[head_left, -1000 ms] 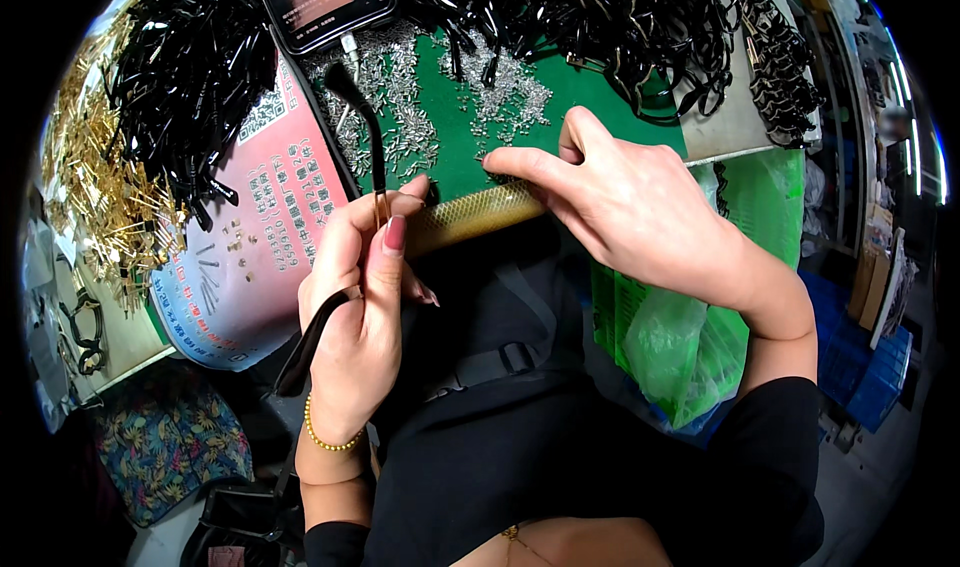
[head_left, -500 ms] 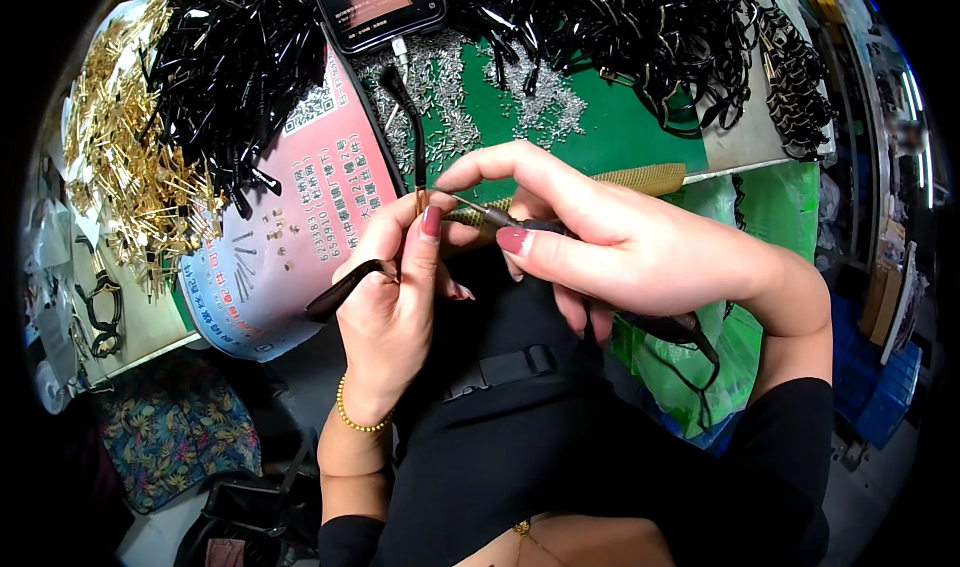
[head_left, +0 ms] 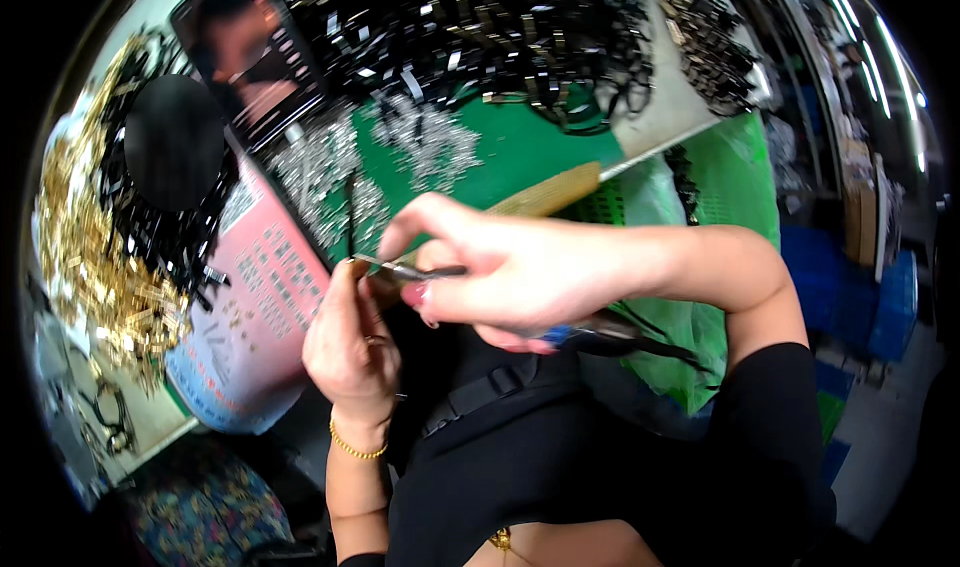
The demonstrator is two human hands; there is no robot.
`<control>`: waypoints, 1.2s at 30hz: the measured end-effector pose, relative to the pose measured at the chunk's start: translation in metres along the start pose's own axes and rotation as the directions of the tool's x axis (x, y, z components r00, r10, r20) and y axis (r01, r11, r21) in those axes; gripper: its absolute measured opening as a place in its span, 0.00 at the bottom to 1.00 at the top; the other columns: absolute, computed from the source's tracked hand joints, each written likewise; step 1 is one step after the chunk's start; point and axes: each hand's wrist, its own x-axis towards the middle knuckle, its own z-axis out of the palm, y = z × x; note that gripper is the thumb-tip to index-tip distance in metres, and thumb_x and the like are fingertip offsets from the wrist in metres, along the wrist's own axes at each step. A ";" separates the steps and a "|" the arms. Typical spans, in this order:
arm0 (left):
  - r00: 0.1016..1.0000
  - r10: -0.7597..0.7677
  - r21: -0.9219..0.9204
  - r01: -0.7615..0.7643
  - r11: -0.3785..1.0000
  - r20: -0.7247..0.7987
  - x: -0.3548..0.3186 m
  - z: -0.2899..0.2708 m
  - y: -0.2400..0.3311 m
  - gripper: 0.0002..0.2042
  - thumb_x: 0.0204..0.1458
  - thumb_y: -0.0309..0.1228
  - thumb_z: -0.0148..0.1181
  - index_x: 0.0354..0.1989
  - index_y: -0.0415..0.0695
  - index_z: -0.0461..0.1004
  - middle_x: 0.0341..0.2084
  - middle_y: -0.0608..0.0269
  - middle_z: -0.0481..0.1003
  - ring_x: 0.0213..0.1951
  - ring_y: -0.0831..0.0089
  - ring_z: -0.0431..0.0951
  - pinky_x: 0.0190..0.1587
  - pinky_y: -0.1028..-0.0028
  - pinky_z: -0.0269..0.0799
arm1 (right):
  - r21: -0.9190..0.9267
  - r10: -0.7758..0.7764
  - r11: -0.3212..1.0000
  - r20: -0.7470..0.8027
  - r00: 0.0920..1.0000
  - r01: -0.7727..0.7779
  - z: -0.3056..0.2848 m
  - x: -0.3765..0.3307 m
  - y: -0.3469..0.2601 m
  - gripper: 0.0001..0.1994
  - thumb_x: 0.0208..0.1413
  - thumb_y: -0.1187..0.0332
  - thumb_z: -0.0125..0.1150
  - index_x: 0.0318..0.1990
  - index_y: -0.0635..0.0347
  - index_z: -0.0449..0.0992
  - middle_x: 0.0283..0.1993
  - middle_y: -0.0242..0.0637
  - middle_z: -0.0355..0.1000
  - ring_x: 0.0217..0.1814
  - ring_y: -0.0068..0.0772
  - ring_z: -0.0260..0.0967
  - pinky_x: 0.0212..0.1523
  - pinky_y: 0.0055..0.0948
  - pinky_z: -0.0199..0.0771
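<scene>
My left hand [head_left: 345, 352] is closed, pinching the lower end of a thin black eyeglass temple [head_left: 350, 212] that points upward. Whatever else lies in its palm is hidden. My right hand [head_left: 500, 277] wraps round a slim screwdriver [head_left: 440, 272] with a thin metal tip, a dark shank and a bit of blue lower down. Its tip meets or nearly meets the fingertips of my left hand at the temple's end. Below the right hand, a dark body with a cord-like tail [head_left: 690, 352] sticks out to the right. Motion blurs the fingers somewhat.
Small silver screws or pins [head_left: 420, 142] lie heaped on a green mat [head_left: 520, 162]. Black eyewear parts [head_left: 480, 37] are piled behind, gold parts [head_left: 90, 237] at left, and a phone [head_left: 250, 52] stands at upper left. A green crate [head_left: 740, 187] is at right.
The whole view has swung, so the table things sit further left and turned. Both hands stay together at the temple; the dark lens seen by my left hand before is no longer visible.
</scene>
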 end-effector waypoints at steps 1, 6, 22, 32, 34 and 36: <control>0.998 -0.050 -0.050 0.051 0.997 0.024 0.001 0.001 0.000 0.11 0.60 0.20 0.59 0.50 0.34 0.76 0.37 0.51 0.82 0.33 0.59 0.83 0.36 0.67 0.78 | -0.390 -0.228 0.904 -0.103 0.968 0.172 0.001 0.002 0.011 0.25 0.70 0.63 0.51 0.65 0.64 0.50 0.47 0.50 0.70 0.22 0.41 0.72 0.22 0.34 0.73; 0.848 -0.503 -0.554 0.504 0.662 0.171 0.001 -0.020 0.013 0.13 0.71 0.31 0.46 0.55 0.36 0.71 0.33 0.56 0.81 0.20 0.81 0.74 0.26 0.82 0.69 | -0.937 -0.570 0.350 -0.222 0.791 -0.011 -0.009 -0.027 0.026 0.19 0.63 0.60 0.57 0.53 0.66 0.64 0.45 0.54 0.69 0.33 0.55 0.77 0.30 0.47 0.79; 0.898 -0.350 -0.596 0.133 0.792 -0.265 -0.009 -0.053 -0.010 0.17 0.72 0.35 0.41 0.61 0.35 0.62 0.36 0.54 0.78 0.35 0.73 0.76 0.41 0.73 0.70 | -0.843 -0.830 0.528 -0.488 0.268 0.100 0.004 -0.056 0.014 0.04 0.59 0.77 0.62 0.39 0.63 0.72 0.34 0.35 0.76 0.34 0.20 0.73 0.37 0.22 0.73; 0.955 -0.283 -0.317 0.240 0.917 -0.094 -0.008 -0.039 -0.031 0.10 0.69 0.25 0.48 0.54 0.38 0.71 0.32 0.60 0.78 0.34 0.74 0.78 0.40 0.74 0.74 | -0.873 -0.441 0.446 -0.020 0.897 0.200 0.037 0.027 0.017 0.23 0.60 0.64 0.59 0.59 0.59 0.61 0.45 0.49 0.66 0.34 0.52 0.75 0.30 0.44 0.77; 0.971 -0.231 -0.186 0.216 0.958 -0.061 -0.005 -0.039 -0.037 0.09 0.67 0.22 0.50 0.52 0.38 0.73 0.31 0.59 0.77 0.32 0.71 0.77 0.38 0.73 0.73 | -0.947 -0.461 0.321 -0.132 0.878 0.027 0.028 0.010 0.018 0.20 0.60 0.66 0.59 0.57 0.59 0.64 0.44 0.47 0.66 0.34 0.48 0.76 0.28 0.41 0.77; 0.964 -0.263 -0.178 0.251 0.951 -0.043 0.009 -0.037 -0.032 0.09 0.65 0.21 0.52 0.52 0.38 0.73 0.30 0.59 0.76 0.31 0.69 0.75 0.37 0.72 0.71 | -0.984 -0.574 0.175 -0.132 0.808 -0.037 0.014 0.003 0.019 0.16 0.60 0.69 0.58 0.55 0.56 0.68 0.41 0.45 0.66 0.33 0.45 0.75 0.28 0.40 0.76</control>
